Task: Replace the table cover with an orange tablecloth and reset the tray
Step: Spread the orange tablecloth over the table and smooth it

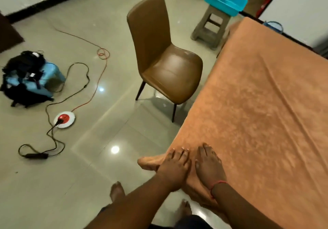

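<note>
Head view: left hand (174,166) and right hand (209,163), fingers extended and flat, press the orange tablecloth (257,108) at the table's near corner; fabric beyond the fingertips appears soft, light, crease-prone; best pinched at the hem.

both hands, left hand (174,166) and right hand (209,163), press flat on the orange tablecloth (262,104) corner (brown chair (159,51) just beside).

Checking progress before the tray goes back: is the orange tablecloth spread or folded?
Spread: the orange tablecloth covers the tabletop, both hands flat on its near corner.
</note>
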`<state>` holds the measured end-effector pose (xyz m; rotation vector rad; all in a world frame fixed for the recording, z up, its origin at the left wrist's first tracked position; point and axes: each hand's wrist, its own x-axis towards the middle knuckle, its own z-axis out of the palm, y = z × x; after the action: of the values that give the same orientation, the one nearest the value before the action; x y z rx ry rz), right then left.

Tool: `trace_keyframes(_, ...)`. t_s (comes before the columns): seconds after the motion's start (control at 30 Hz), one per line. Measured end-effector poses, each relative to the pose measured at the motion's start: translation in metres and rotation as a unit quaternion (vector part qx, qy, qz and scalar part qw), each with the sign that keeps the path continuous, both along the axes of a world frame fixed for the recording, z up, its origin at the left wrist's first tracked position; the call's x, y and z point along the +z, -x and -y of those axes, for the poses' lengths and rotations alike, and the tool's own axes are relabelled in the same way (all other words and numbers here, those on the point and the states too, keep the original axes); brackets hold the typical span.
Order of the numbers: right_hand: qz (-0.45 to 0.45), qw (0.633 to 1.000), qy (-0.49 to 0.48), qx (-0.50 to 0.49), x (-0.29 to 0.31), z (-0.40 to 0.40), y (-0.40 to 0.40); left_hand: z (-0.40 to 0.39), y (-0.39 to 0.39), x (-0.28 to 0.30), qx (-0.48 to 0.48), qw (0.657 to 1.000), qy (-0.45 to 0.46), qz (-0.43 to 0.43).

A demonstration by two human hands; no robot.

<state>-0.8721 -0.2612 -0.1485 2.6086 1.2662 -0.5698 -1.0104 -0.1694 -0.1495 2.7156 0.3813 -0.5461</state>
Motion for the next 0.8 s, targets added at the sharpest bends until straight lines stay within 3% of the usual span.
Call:
trace_keyframes(0.17, -0.021, 0.995, 0.045, -0.082, -0.004, -0.015, 0.024, -0.006, -0.021, -0.004, -0.025, 0.997, 0.021, -0.071)
trace_keyframes(0.4, -0.048, 0.992, 0.077, -0.092, -0.022, -0.011, 0.019, -0.004, -0.038, -0.019, 0.028, 0.992, 0.059, -0.106)
trace_keyframes(0.8, -0.078, 0.990, 0.095, -0.064, -0.013, -0.021, 0.029, -0.008, -0.022, -0.009, -0.069, 0.989, -0.094, -0.092)
